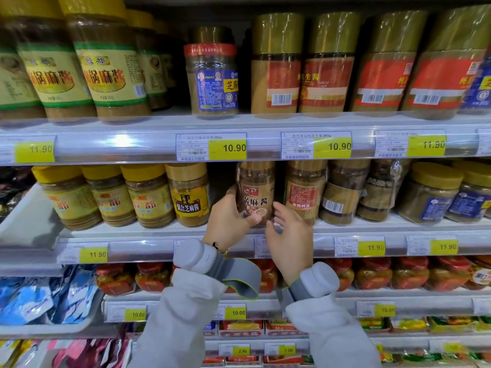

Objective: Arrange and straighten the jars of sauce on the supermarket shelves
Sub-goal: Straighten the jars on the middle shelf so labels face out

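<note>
On the middle shelf (159, 231) a brown sesame-sauce jar (256, 192) with a red and white label stands near the front edge. My left hand (228, 221) grips its left side and base, thumb across the lower label. My right hand (288, 235) is beside the jar's lower right, fingers relaxed and spread, fingertips at or just off the jar. To its right stands a jar with an orange label (304, 192). To its left, past a gap, is a yellow-lidded jar with a dark label (188, 195).
Yellow-lidded jars (109, 197) fill the middle shelf's left, darker jars (342, 192) and blue-labelled jars (430, 192) its right. The top shelf holds tall gold-lidded jars (276, 65) and one small blue-labelled jar (212, 78). Red-lidded jars (372, 274) sit below. Price rails front each shelf.
</note>
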Demonstrator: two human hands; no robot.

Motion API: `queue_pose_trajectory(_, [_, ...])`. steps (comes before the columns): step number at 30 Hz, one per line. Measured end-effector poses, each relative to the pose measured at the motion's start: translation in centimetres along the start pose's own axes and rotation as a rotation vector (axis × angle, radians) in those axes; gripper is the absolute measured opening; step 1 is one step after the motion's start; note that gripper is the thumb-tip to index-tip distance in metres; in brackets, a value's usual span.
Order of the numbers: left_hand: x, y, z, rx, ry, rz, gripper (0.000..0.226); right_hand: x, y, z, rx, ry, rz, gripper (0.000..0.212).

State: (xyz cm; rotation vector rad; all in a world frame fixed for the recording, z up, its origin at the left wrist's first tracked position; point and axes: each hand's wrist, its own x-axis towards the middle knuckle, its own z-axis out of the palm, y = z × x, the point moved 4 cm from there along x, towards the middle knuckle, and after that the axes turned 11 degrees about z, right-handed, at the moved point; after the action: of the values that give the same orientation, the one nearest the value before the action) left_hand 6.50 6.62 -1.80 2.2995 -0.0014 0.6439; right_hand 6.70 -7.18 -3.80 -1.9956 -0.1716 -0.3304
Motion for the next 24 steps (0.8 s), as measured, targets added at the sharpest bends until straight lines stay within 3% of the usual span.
queue_pose_trajectory(11, [-1.9, 0.6, 0.3, 0.067, 0.255, -0.036, 0.077, -0.4, 0.4, 0.5, -0.016, 0.046, 0.043, 0.048])
queue_pose_trajectory(17, [-1.3, 0.7, 0.1, 0.193, 0.022, -0.044, 0.077, -0.5, 0.7, 0.5, -0.05, 0.04, 0.043, 0.048])
queue_pose_trajectory(24, [-1.3, 1.1, -0.3, 0.228, 0.053, -0.086, 0.074, -0.3, 0.8, 0.5, -0.045, 0.017, 0.018, 0.048])
